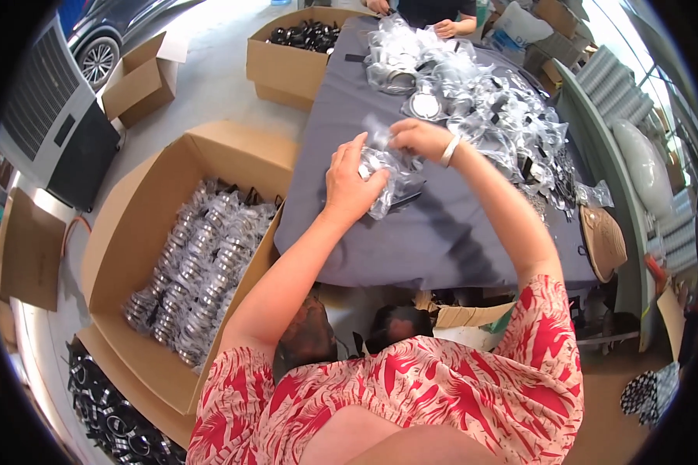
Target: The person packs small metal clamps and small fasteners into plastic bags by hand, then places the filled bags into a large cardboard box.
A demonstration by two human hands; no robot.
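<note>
A clear plastic bag [386,198] with a shiny metal piece and a black strip at its edge lies on the grey-clothed table [380,260]. My left hand [350,184] curves around the bag's left side, thumb and fingers gripping it. From the right, my right hand [423,141] reaches over with its fingers pinched at the upper plastic, which is smeared by motion. Beyond my hands spreads a heap of bagged metal pieces [481,105], some with black strips. Among them, a round silver ring-shaped piece [425,105] shows through its wrapping.
Left of the table, an open cardboard box [132,209] holds rows of bagged metal rings [202,267]. Another box [291,77] contains black parts. Loose black parts [116,403] fill the lower left. Across the table, another person's hand [446,29] is at the heap. A straw hat [602,240] hangs at the right edge.
</note>
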